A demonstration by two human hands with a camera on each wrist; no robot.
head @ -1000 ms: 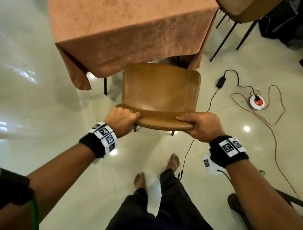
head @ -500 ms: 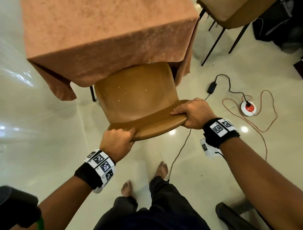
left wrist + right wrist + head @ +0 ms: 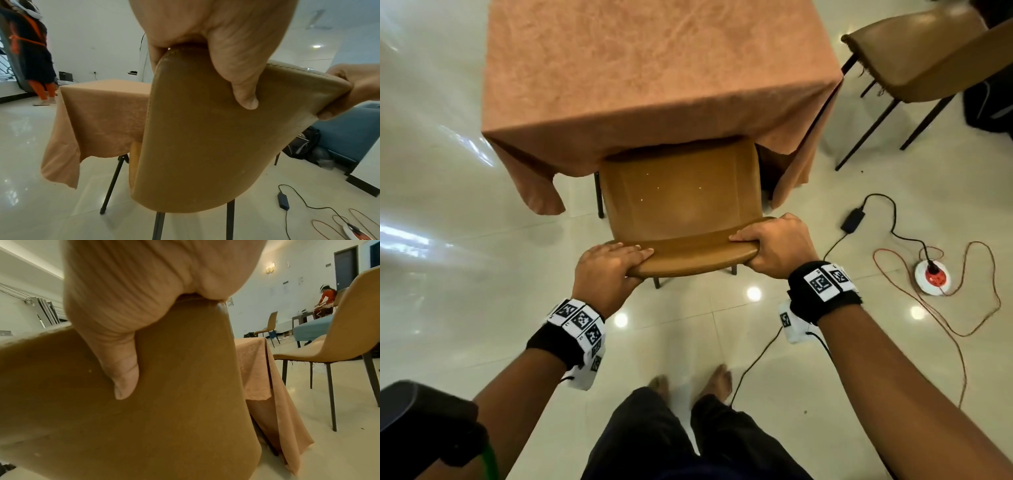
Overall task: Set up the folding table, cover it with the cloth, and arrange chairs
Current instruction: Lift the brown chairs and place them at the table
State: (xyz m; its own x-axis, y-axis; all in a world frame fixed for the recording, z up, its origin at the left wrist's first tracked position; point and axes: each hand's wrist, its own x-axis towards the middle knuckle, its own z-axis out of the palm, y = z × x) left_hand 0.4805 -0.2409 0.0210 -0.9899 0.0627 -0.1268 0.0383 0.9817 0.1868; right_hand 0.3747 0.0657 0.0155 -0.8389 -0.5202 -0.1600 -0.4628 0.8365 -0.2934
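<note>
A tan leather chair (image 3: 681, 202) stands at the near side of the table, its seat tucked under the hanging orange cloth (image 3: 654, 75). My left hand (image 3: 607, 270) grips the left end of the chair's backrest top, fingers over the front and thumb behind (image 3: 244, 91). My right hand (image 3: 774, 246) grips the right end of the same edge, its thumb pressed on the backrest's rear face (image 3: 123, 378). The cloth (image 3: 98, 116) covers the table fully and hangs down its sides. The table's black folding leg (image 3: 115, 178) shows below the cloth.
A second tan chair (image 3: 928, 65) stands at the table's right. A black power adapter (image 3: 852, 216) with cable, an orange cord and a round white socket (image 3: 931, 277) lie on the glossy tiled floor to the right. My bare feet (image 3: 688, 380) stand behind the chair. Other people are far off.
The chair has been pushed forward and straightened, so its seat now sits under the cloth's edge. Both hands keep their grip on the backrest top.
</note>
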